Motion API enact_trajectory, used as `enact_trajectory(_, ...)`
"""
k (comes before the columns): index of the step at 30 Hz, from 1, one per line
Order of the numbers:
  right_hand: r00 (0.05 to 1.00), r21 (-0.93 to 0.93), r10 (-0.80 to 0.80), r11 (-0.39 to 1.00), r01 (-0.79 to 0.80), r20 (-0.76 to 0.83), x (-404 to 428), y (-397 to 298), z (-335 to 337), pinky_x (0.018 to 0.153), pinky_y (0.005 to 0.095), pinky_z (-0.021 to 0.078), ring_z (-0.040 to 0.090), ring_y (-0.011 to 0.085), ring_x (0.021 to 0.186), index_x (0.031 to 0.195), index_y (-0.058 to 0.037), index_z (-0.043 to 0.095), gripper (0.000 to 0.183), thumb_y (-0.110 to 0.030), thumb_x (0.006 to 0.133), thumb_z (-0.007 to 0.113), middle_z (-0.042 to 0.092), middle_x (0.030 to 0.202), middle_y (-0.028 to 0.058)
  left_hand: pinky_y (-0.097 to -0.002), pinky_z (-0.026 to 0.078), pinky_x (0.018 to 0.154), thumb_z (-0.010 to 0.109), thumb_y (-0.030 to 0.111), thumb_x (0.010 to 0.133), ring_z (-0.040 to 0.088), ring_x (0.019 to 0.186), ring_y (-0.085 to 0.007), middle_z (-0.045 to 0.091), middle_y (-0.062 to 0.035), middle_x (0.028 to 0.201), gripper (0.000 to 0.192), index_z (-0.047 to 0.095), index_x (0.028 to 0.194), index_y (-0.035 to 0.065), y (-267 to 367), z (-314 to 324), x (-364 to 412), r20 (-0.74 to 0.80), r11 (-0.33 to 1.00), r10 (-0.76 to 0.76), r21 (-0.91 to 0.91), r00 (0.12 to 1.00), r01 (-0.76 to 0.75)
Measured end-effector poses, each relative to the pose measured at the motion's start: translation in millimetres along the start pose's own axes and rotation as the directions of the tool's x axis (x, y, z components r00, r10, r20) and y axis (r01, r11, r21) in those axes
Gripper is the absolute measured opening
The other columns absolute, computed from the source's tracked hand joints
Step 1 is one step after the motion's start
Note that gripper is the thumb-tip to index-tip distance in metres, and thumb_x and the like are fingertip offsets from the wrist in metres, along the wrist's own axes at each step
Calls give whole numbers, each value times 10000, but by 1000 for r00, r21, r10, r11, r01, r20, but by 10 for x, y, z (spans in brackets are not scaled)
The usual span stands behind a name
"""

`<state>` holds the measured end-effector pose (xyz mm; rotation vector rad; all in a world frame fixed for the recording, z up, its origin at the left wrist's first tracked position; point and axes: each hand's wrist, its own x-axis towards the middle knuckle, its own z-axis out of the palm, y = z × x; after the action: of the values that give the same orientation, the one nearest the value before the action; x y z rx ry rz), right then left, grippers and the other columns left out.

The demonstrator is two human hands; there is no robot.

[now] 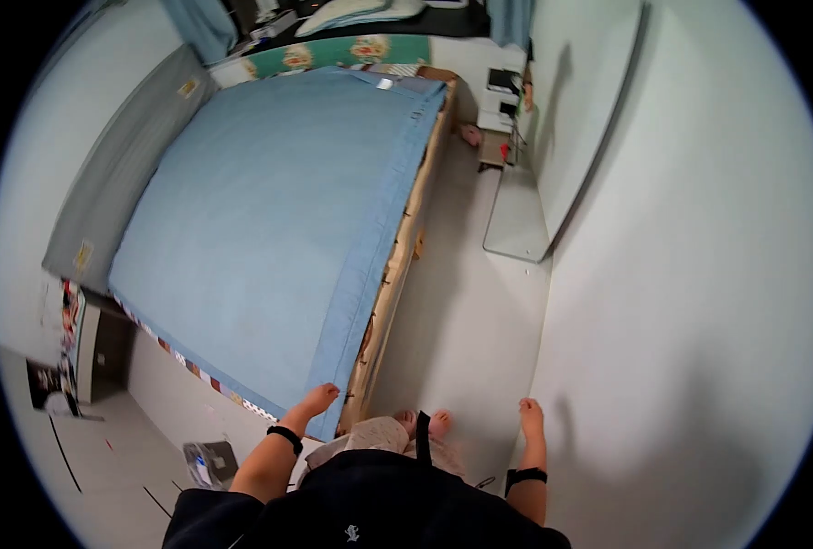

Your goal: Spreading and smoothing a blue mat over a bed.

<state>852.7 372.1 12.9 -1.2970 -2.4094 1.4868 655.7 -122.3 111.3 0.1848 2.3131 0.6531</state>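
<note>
A light blue sheet (262, 199) lies spread over the bed, its near right corner just in front of me. Over that corner, close to the sheet's stitched border, is my left hand (321, 399) with the fingers bent. Whether it pinches the cloth or only hovers there is too small to tell. My right hand (531, 414) hangs out to the side by the white wall, fingers loosely curled together, with no object visible in it. Below the sheet's right edge shows the beige side of the mattress (379, 322), with dark ties along it.
A grey padded headboard (132, 158) borders the bed's left side. Against the right wall leans a large mirror (516, 213), past a small wooden stool (494, 147). A strip of pale floor (447, 295) runs between bed and wall. A grey bin (211, 463) stands at lower left.
</note>
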Motion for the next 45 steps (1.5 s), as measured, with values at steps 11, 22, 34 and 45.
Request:
enact_trajectory(11, 786, -346, -78, 868, 356, 613, 788, -1648, 630, 758, 324, 417, 545, 242, 864, 950, -67, 546, 280, -295, 820, 449, 581, 903, 122, -358, 433, 707, 456, 223, 767, 555, 813, -290, 591, -160, 866, 284, 583, 906, 12, -210, -35, 669, -21, 961, -237, -152, 971, 231)
enact_trajectory(22, 835, -527, 11, 780, 337, 550, 2989, -2486, 882, 744, 346, 414, 537, 289, 843, 921, -32, 555, 296, -284, 799, 458, 570, 900, 154, -382, 427, 719, 434, 256, 783, 548, 835, -314, 586, -156, 891, 303, 569, 895, 9, 583, -1068, 3093, 82, 985, -109, -125, 991, 119)
enact_trajectory(34, 686, -263, 29, 935, 239, 727, 5358, -5185, 2143, 645, 280, 424, 530, 154, 794, 927, -62, 555, 256, -269, 812, 459, 564, 861, 24, -319, 455, 623, 431, 177, 796, 574, 668, -208, 603, -115, 791, 253, 552, 895, -21, 828, -1958, 4120, -204, 798, -288, -591, 936, 117)
enact_trajectory(45, 748, 210, 162, 902, -376, 643, 7937, -7124, 4238, 801, 386, 421, 478, 248, 1007, 1149, -74, 409, 344, -243, 849, 424, 476, 1108, 84, -343, 442, 535, 439, 258, 802, 548, 653, -193, 581, -72, 845, 238, 521, 937, 80, 1320, -1840, 4027, 401, -79, -672, -875, 623, 478)
